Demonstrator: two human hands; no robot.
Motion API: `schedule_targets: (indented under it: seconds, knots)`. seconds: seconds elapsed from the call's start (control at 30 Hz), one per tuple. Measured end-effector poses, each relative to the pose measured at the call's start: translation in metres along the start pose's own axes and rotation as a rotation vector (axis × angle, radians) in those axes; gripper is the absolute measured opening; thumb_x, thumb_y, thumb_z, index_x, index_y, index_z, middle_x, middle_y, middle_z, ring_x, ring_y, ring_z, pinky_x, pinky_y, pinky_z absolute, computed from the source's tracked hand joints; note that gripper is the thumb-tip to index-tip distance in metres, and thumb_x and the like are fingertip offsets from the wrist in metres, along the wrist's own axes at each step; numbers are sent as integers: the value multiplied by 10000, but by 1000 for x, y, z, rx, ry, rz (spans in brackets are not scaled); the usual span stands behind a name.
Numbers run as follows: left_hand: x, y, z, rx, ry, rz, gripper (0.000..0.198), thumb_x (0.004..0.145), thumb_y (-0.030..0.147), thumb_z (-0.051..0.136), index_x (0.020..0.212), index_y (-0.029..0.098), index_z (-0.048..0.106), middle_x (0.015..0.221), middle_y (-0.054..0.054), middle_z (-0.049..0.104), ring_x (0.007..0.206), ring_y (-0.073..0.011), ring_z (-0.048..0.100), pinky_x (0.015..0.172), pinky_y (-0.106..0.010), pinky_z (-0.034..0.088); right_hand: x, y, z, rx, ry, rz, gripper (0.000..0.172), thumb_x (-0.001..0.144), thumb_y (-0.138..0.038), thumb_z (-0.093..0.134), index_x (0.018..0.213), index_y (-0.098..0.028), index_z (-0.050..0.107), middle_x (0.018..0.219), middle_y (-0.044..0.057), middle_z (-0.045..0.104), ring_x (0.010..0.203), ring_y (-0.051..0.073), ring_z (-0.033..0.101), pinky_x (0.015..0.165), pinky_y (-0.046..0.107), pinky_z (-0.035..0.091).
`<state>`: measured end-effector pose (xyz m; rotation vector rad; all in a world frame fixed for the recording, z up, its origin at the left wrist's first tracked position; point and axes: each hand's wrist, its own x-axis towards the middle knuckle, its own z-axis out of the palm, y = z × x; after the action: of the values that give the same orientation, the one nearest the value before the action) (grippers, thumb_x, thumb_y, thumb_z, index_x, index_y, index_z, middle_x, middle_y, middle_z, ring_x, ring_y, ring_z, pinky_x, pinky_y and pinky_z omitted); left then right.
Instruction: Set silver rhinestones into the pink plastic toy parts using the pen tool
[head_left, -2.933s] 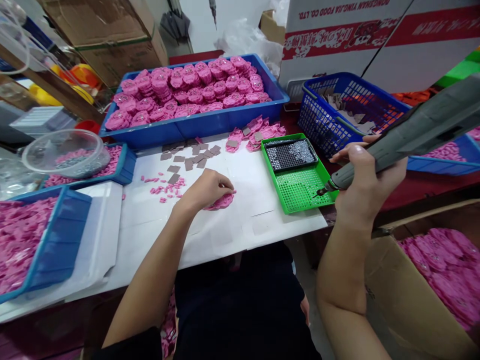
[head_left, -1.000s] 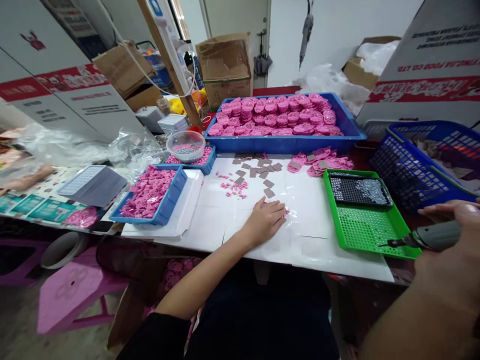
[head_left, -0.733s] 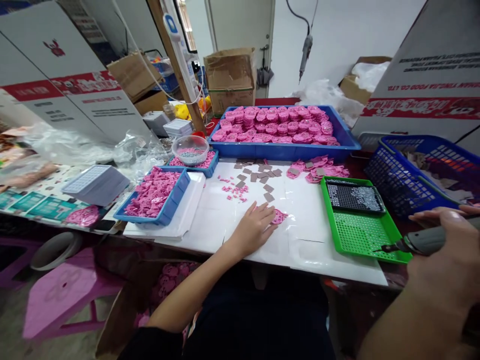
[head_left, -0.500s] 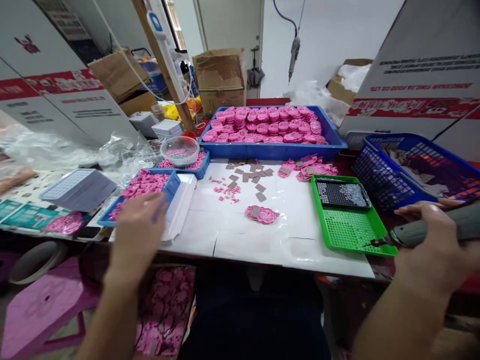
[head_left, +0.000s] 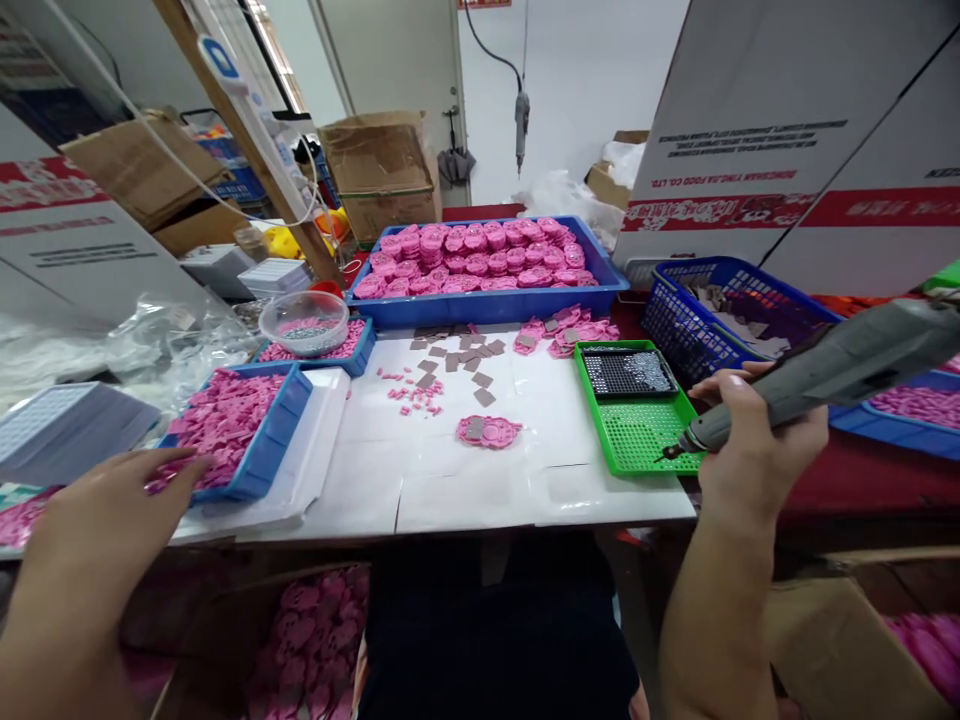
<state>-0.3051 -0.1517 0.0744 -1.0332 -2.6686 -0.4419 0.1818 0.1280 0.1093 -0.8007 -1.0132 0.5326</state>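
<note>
My right hand (head_left: 757,440) is wrapped round a grey electric screwdriver (head_left: 832,370). The screwdriver's bit points down and left over the green tray (head_left: 645,440), whose black inner tray holds small silver screws. At the left, my left hand (head_left: 112,520) reaches to the near corner of a blue tray (head_left: 289,420) heaped with small pink plastic parts (head_left: 232,420). Its thumb and fingers are apart around some of these parts. In the middle of the white work surface (head_left: 427,490) lies one pink plastic piece (head_left: 489,431) with a grey square on it.
Small pink pegs (head_left: 412,398) and grey squares (head_left: 465,360) lie scattered behind it. A large blue tray (head_left: 480,308) of stacked pink pieces stands at the back. A clear bowl (head_left: 304,325) sits on another small tray. A blue basket (head_left: 720,300) stands right; a second screwdriver (head_left: 521,130) hangs.
The view has swung to the right. My left hand has lowered to the near corner of the pink-parts tray. My right hand still grips the screwdriver, its tip over the green tray.
</note>
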Motion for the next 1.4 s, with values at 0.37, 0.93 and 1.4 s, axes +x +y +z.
schedule_targets:
  seconds: [0.37, 0.93, 1.4]
  knots:
    - [68, 286, 109, -324, -188, 482, 244, 940, 367, 584, 980, 192, 750, 1086, -114, 773, 1018, -267, 706, 954, -373, 534, -5, -6, 16, 110, -37, 32, 251, 720, -195, 752, 929, -178, 615, 719, -44, 626, 566, 123, 624, 635, 315, 543]
    - [106, 333, 169, -515, -164, 428, 92, 939, 235, 592, 1014, 195, 630, 1072, -93, 748, 1039, -233, 686, 993, -377, 516, 19, 34, 23, 140, 28, -3, 198, 762, -260, 742, 907, -231, 610, 733, -63, 597, 496, 116, 571, 524, 318, 514]
    - [-39, 220, 96, -877, -167, 771, 83, 961, 224, 646, 995, 243, 719, 1165, -53, 766, 1096, -219, 737, 984, -400, 621, 21, 49, 23, 166, 117, -72, 217, 698, -194, 645, 910, -202, 599, 620, -78, 543, 414, 100, 503, 393, 275, 403]
